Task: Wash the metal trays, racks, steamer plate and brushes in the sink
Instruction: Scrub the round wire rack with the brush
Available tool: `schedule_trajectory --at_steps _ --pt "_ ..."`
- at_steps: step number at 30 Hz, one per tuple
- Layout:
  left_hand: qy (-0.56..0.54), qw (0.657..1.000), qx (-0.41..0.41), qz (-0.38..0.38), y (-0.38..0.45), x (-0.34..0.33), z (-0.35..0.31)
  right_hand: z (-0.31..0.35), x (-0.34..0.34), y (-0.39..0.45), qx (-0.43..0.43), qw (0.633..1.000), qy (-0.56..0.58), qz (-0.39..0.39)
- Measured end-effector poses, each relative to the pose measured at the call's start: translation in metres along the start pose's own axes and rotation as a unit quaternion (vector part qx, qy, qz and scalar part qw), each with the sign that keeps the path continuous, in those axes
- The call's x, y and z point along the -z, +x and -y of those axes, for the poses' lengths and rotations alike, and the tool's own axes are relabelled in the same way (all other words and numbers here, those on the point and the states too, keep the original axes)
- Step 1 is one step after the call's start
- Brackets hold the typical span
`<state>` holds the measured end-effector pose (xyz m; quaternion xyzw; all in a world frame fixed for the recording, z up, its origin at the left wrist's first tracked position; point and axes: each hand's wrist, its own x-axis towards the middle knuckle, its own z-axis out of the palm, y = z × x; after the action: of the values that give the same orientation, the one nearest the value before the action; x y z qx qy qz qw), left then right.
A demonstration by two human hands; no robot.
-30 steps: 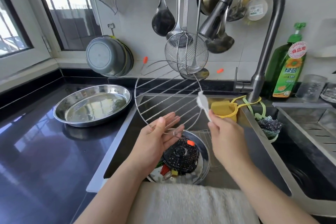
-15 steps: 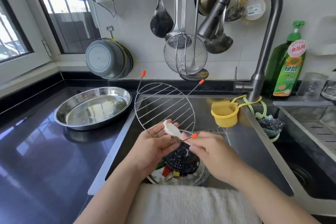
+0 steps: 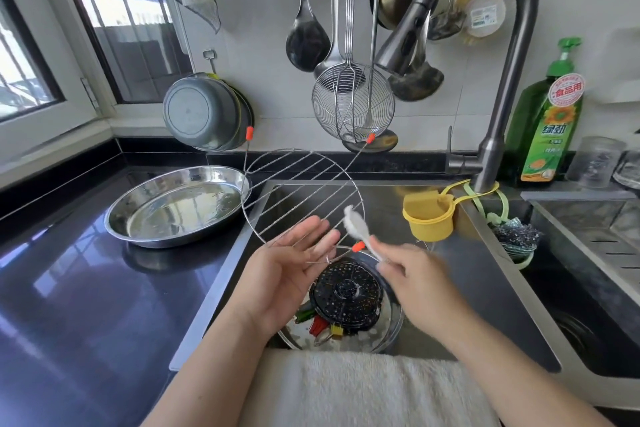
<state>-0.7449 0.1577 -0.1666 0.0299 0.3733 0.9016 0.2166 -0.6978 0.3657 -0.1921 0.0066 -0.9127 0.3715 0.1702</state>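
Over the sink, my left hand (image 3: 287, 270) is palm up and holds the lower rim of a round wire rack (image 3: 298, 194). The rack is tilted, its orange-tipped legs pointing up and to the right. My right hand (image 3: 415, 284) pinches the handle of a small white brush (image 3: 356, 225), whose head lies against the rack's lower right wires; the hand is motion-blurred. Below them a black perforated steamer plate (image 3: 346, 295) lies in a metal tray (image 3: 393, 322) in the sink, over several coloured brush handles (image 3: 318, 322). Another metal tray (image 3: 176, 204) sits on the left counter.
The tall faucet (image 3: 512, 45) arches over the sink, with a yellow cup (image 3: 429, 218) and a scourer (image 3: 516, 236) hung at its base. A green soap bottle (image 3: 550, 128) stands behind. A skimmer (image 3: 353, 104) and ladles hang above. A white towel (image 3: 363, 388) covers the sink's front edge.
The rack came down and turned in my left hand, so its legs now point up. The brush swept down to the lower rim, then back up to the right wires.
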Motion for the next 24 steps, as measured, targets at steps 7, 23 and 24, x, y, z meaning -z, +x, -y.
schedule_trajectory --at_steps 7,23,24 --pt "0.048 0.992 -0.022 -0.116 0.007 0.006 -0.003 0.001 -0.004 -0.005 0.002 0.997 -0.051 0.061" --pt "0.415 0.906 -0.074 -0.024 0.009 0.010 0.014 -0.013 0.047 0.005 -0.086 0.993 -0.035 -0.066" --pt "0.446 0.892 -0.074 -0.009 0.009 0.009 0.018 -0.003 0.045 0.003 -0.033 0.998 -0.005 -0.053"
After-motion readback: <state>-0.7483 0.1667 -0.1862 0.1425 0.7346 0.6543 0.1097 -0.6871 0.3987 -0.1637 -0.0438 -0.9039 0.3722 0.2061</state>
